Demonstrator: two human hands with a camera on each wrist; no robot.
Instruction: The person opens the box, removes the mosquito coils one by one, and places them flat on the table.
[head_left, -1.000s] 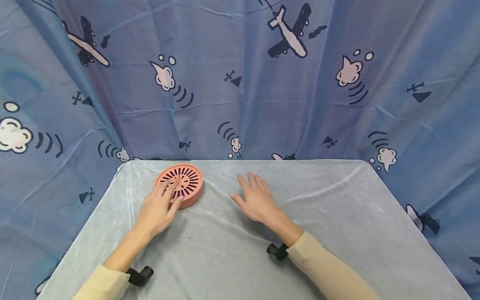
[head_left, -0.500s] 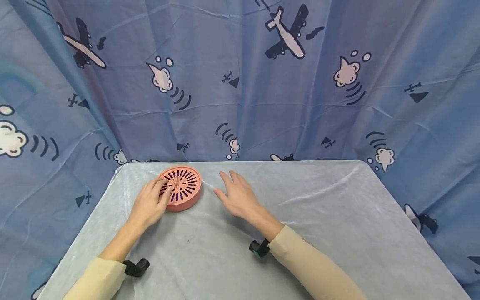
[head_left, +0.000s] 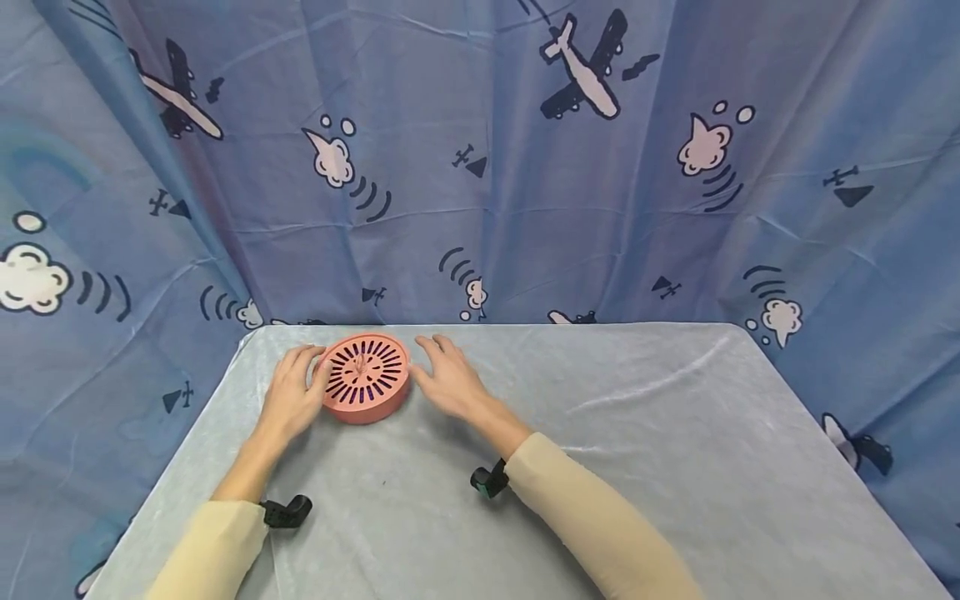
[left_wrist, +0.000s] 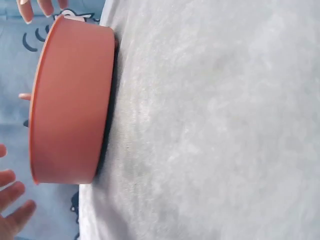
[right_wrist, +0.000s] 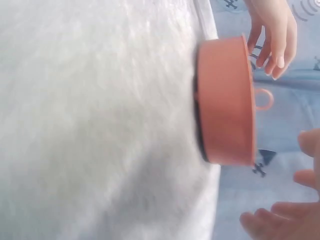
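A round coral-coloured box (head_left: 365,379) with a slotted lid, resembling a mosquito coil holder, lies flat on the table's far left part. A small ring (right_wrist: 264,99) stands up from its lid. My left hand (head_left: 292,398) is at the box's left side, fingers loosely bent. On the other side is my right hand (head_left: 452,385), its fingers spread and thumb near the rim. Both wrist views show the box's plain side wall (left_wrist: 72,102) between the hands. Neither hand grips it; whether a fingertip touches the rim I cannot tell.
A pale grey cloth (head_left: 637,467) covers the table. Behind its far edge hangs a blue curtain (head_left: 420,167) printed with planes and clouds. Each wrist carries a small black camera, one by the left sleeve (head_left: 213,542), the other by the right sleeve (head_left: 592,517).
My left hand has come off the lid to the box's left side. My right hand has moved left, up to the box's right side. The box stays in place.
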